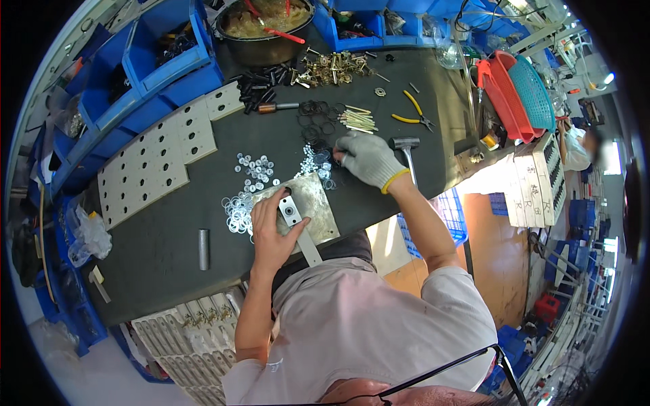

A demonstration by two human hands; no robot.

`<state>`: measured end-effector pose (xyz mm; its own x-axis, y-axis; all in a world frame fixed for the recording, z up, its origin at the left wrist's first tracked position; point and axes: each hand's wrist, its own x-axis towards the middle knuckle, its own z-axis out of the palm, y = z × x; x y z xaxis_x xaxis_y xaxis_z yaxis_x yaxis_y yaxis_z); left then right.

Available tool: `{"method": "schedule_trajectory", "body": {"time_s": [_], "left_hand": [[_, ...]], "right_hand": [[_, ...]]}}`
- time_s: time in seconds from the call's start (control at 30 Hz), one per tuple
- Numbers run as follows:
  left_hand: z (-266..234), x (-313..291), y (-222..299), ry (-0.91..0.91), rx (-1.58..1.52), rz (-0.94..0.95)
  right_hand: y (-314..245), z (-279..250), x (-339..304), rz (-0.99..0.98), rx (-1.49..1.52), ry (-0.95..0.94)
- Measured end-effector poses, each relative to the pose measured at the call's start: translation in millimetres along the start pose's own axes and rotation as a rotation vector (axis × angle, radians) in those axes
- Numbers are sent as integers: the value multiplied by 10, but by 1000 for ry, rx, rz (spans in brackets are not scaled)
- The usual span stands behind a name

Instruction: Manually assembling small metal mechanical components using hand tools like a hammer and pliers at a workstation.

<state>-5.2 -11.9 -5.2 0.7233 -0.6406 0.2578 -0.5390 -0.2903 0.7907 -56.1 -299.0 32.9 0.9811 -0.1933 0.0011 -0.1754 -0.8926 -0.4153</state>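
Note:
My bare left hand (273,229) grips a small silver metal block (289,211) with a dark round hole in its face, thumb on one side and fingers on the other. A flat pale bar (309,249) runs from the block toward my lap. Beneath them lies a square metal plate (321,203) at the bench edge. My right hand (367,160), in a grey knit glove with a yellow cuff, reaches over small white parts (310,162) and black rings (318,125). Its fingertips are bent together; whatever they pinch is too small to make out.
Clear rings (238,213) and white washers (255,170) lie left of the plate. A hammer (405,144), yellow-handled pliers (411,115), a screwdriver (276,107) and brass parts (332,69) sit farther back. Blue bins (159,47) line the rear. A metal cylinder (204,249) stands left.

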Motion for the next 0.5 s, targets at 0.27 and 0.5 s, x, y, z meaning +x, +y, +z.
{"method": "schedule_trajectory", "body": {"time_s": [0.27,0.5], "left_hand": [[34,11,-27,31,5,1],[14,-14,-8,43,4,1]], "right_hand": [[-285,198,-234,65,65,-16],[-297,306,-170,31,-28,-71]]}}
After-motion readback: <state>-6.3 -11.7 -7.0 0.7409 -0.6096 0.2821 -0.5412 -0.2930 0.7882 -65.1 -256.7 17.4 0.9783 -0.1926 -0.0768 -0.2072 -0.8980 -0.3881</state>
